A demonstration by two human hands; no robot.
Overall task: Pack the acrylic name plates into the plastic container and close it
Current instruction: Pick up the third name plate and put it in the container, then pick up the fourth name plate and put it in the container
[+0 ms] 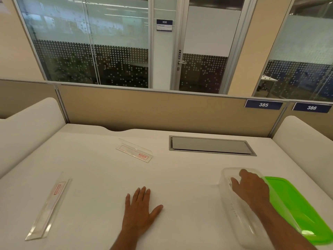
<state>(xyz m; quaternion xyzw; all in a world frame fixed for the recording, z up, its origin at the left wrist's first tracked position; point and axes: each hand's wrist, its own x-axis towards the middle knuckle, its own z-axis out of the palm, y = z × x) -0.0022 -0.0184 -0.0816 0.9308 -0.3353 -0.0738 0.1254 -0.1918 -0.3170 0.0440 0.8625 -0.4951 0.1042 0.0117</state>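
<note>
White bench (180, 177) before a beige partition (162, 112). Clear plastic container (232, 210) at 4 o'clock, on its green lid (295, 204). Right hand (252, 188) reaches inside, grip apparently loosely spread, possibly on a plate. Left hand (140, 208) rests flat, fingers spread, nearer both remaining plates: near name plate (48, 206) at 8 o'clock, long axis toward 1; far name plate (135, 150) at 12, unobstructed.

On the desk (93, 177) before me, my left hand (139, 212) lies flat at centre. One name plate (47, 206) lies far left, another (134, 150) behind the hand. My right hand (250, 188) reaches into the container (234, 206) at right; its lid (297, 208) lies just beyond.
</note>
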